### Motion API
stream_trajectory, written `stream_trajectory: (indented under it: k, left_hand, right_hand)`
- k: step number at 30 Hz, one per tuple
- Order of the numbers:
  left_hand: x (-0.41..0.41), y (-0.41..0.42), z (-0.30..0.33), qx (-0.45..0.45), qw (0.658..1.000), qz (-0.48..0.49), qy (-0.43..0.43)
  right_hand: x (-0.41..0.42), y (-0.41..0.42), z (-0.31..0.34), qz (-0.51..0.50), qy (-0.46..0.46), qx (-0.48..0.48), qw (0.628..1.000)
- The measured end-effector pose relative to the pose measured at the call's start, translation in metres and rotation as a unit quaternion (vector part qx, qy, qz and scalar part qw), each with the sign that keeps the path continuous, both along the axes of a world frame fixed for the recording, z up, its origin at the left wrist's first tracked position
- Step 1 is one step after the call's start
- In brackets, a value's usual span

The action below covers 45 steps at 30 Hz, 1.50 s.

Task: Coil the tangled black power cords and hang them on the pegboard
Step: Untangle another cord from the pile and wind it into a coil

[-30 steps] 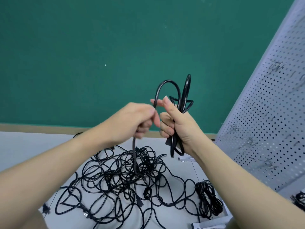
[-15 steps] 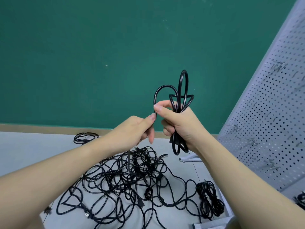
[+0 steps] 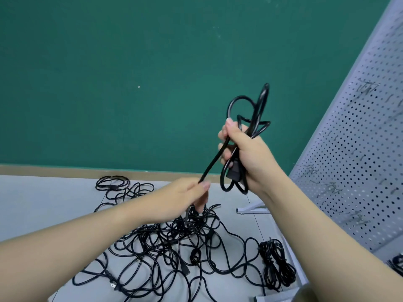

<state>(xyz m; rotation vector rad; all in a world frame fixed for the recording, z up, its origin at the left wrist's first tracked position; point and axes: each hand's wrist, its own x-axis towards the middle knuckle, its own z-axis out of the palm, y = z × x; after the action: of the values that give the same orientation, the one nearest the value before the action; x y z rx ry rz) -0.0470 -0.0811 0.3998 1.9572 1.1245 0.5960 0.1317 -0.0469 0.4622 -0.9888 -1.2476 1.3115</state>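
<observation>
My right hand (image 3: 246, 153) grips a half-coiled black power cord (image 3: 257, 114) held up in front of the green wall, loops sticking out above and below the fist, its plug by the palm. One strand runs taut down-left to my left hand (image 3: 187, 197), which pinches it lower down. Below lies the tangled pile of black cords (image 3: 165, 243) on the grey floor. The white pegboard (image 3: 359, 149) stands at the right with bare metal hooks (image 3: 333, 186).
A bundled coil (image 3: 277, 264) lies on the floor beside the pegboard's foot (image 3: 250, 209). A small loose cord (image 3: 113, 184) sits near the wall's skirting. Another dark bundle (image 3: 397, 262) shows at the right edge.
My left hand has dropped from beside the right hand down along the strand, pulling it taut. The right hand has kept hold of the coil and stayed raised.
</observation>
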Motion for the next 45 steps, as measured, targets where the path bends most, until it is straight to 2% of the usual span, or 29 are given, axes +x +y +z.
stream_trajectory:
  k: [2, 4, 8, 16, 21, 23, 25, 29, 30, 34, 37, 40, 42, 45]
  left_hand:
    - [-0.005, 0.001, -0.012, 0.004, 0.998, 0.004, 0.062]
    - [-0.008, 0.004, -0.014, 0.05, 0.995, 0.032, 0.075]
    - [-0.005, 0.007, -0.005, 0.101, 0.994, 0.042, 0.014]
    - [0.014, 0.0, 0.007, -0.005, 0.999, -0.035, -0.018]
    - [0.012, -0.009, 0.017, -0.046, 0.997, -0.047, -0.031]
    - [0.01, -0.012, 0.021, -0.057, 0.997, -0.041, -0.038]
    - [0.009, -0.015, 0.024, -0.051, 0.997, -0.038, -0.04]
    - [0.006, -0.02, 0.023, -0.098, 0.989, -0.052, -0.101]
    - [0.004, -0.02, 0.019, -0.1, 0.989, -0.066, -0.09]
    - [-0.017, -0.013, -0.015, -0.065, 0.99, -0.071, 0.098]
    - [-0.028, -0.007, -0.029, -0.015, 0.985, -0.05, 0.163]
    - [-0.039, 0.0, -0.015, 0.095, 0.98, -0.013, 0.175]
    - [-0.052, 0.002, 0.011, 0.185, 0.973, 0.049, 0.129]
    - [-0.067, -0.009, 0.057, 0.342, 0.934, 0.084, 0.061]
  right_hand:
    - [0.007, 0.001, 0.004, -0.02, 0.02, 0.013, 1.0]
    - [0.011, 0.0, 0.004, -0.02, 0.007, 0.022, 1.0]
    - [0.009, -0.008, 0.002, 0.015, -0.04, 0.02, 0.999]
    - [0.005, -0.007, -0.002, 0.073, -0.069, 0.054, 0.993]
    - [0.005, -0.006, 0.0, 0.056, -0.119, 0.059, 0.989]
    - [0.006, -0.005, -0.001, 0.068, -0.07, 0.046, 0.994]
    - [0.004, -0.006, -0.001, 0.1, 0.03, -0.005, 0.994]
    - [0.002, -0.009, 0.006, 0.122, 0.175, -0.046, 0.976]
    - [0.003, -0.008, 0.009, 0.118, 0.2, -0.044, 0.972]
    - [0.018, 0.002, 0.019, 0.076, 0.259, -0.018, 0.963]
    - [0.032, 0.008, 0.023, 0.045, 0.276, -0.007, 0.96]
    - [0.042, 0.01, 0.024, 0.021, 0.263, 0.0, 0.964]
    - [0.047, 0.01, 0.026, 0.01, 0.236, 0.011, 0.972]
    - [0.047, 0.006, 0.026, 0.024, 0.184, 0.0, 0.983]
